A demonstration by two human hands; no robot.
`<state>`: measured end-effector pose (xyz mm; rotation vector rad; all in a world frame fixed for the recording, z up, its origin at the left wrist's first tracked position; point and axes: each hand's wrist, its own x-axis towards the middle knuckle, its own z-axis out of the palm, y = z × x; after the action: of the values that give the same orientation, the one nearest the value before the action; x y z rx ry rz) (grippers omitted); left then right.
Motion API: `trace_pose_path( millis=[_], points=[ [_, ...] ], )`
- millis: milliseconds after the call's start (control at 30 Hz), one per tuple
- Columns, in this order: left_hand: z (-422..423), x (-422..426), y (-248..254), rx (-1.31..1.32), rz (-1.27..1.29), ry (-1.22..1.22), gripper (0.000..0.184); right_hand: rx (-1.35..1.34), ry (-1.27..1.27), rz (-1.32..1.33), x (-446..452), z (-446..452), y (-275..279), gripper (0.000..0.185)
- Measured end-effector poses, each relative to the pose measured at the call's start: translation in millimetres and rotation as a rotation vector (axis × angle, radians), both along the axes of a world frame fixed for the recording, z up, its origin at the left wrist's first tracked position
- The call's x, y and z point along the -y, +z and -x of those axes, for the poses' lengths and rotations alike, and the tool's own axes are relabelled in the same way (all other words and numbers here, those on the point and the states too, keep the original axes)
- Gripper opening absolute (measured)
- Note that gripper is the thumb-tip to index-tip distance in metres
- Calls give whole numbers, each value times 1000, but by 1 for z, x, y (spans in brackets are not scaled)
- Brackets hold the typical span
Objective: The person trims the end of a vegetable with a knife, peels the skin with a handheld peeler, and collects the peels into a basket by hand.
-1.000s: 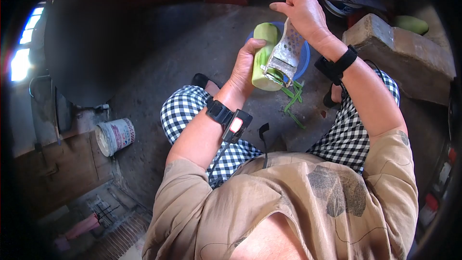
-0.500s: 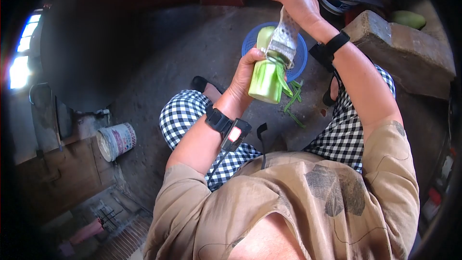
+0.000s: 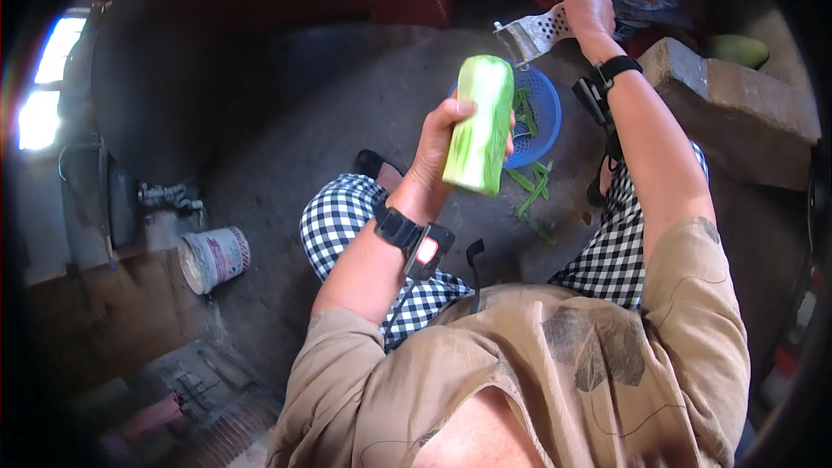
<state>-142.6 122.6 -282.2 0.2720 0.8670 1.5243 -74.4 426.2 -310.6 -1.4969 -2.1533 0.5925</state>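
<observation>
The vegetable (image 3: 482,126) sits within the left hand (image 3: 438,137), which grips its side, and is judged firm, weighty and slippery where pared, best held around mid-length; the right hand (image 3: 592,16) grips a metal peeler (image 3: 542,33) by one end.

A tan top (image 3: 494,373) with dark leaf-like prints (image 3: 611,364), black-and-white checked trousers (image 3: 340,218), black wristbands (image 3: 397,229) and dark shoes (image 3: 371,162) are worn.

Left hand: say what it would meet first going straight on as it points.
The left hand, with the green vegetable in its grip, would probably meet the metal peeler in the right hand; depth is unclear, so it might miss.
</observation>
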Motion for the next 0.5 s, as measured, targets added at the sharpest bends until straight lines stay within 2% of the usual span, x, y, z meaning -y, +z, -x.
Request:
trace_pose_path(
  millis=[100, 167, 200, 300, 400, 500],
  points=[
    [1, 0, 5, 13, 55, 134, 61, -122, 69, 74, 3, -7, 8, 43],
    [5, -6, -6, 50, 40, 181, 60, -384, 264, 329, 6, -7, 0, 41],
    [7, -6, -11, 23, 61, 165, 68, -429, 354, 460, 21, -5, 5, 40],
    [8, -2, -12, 10, 117, 166, 66, -321, 463, 712, 80, -3, 27, 38],
    [8, -6, -19, 71, 124, 184, 64, -263, 515, 857, 117, 0, 30, 38],
    [5, -10, -15, 88, 98, 181, 61, -330, 545, 914, 122, -5, 37, 29]
  ],
)
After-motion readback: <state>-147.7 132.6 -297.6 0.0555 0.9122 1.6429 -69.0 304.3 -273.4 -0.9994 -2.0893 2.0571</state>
